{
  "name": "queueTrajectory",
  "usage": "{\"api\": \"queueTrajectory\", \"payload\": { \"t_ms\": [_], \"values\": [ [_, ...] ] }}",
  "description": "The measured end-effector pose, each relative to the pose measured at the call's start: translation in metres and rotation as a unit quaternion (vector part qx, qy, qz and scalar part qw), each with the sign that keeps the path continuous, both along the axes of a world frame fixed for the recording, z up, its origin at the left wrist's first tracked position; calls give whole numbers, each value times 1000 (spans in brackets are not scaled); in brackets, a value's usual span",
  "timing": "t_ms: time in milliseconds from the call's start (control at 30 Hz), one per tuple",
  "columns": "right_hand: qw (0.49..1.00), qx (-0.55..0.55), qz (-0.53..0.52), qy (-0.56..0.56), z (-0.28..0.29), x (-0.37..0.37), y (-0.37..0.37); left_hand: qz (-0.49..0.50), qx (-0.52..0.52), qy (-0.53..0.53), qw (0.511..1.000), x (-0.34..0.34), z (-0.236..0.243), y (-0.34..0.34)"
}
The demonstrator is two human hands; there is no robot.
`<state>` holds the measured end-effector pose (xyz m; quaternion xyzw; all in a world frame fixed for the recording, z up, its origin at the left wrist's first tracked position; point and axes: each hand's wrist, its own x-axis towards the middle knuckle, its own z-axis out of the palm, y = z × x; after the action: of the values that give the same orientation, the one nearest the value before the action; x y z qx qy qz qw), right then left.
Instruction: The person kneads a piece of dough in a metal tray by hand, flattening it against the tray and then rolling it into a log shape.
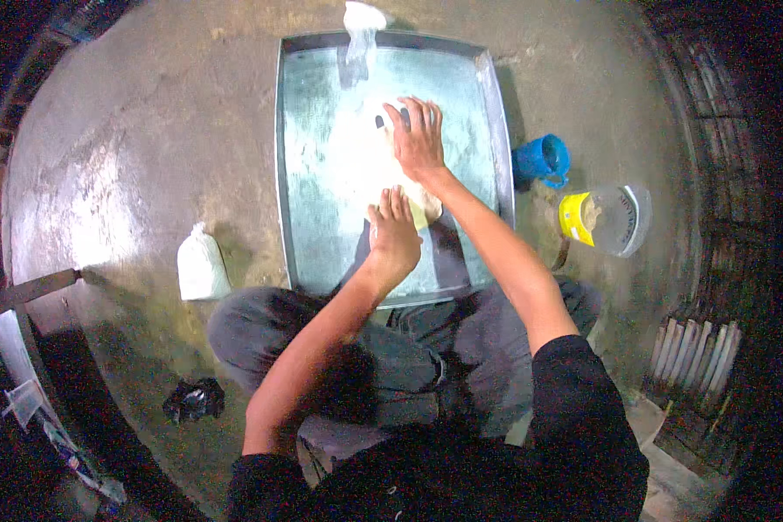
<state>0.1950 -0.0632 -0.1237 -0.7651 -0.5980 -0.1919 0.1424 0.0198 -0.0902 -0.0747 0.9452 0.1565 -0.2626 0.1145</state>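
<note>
A shallow metal tray (500,130) with raised sides lies on the floor in front of my crossed legs. On it is a pale, dough-like mass (430,209), its outline mostly washed out by glare. My left hand (395,240) rests on the near side of this mass, palm down with the fingers stretched forward. Farther off and a little to the right, my right hand (420,143) reaches over the far part, fingers spread and slightly bent. Neither hand is wrapped round anything. The contact under both palms is hidden.
A clear and white plastic bag (365,19) hangs over the tray's far edge. Right of the tray stand a blue mug (539,159) and a clear tub with a yellow label (578,217). A filled white bag (202,266) and a crumpled black bag (194,400) are at left.
</note>
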Motion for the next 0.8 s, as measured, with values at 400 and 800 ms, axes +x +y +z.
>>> {"api": "queueTrajectory", "payload": {
  "t_ms": [400, 800],
  "values": [
    [990, 54, 26, 126, 1, -44, -9, 16, -92, -133, 987, -26, 76, 46],
    [932, 229, -107, 261, -10, -22, -13, 158, -93, -159, 970, -31, 76, 99]
  ]
}}
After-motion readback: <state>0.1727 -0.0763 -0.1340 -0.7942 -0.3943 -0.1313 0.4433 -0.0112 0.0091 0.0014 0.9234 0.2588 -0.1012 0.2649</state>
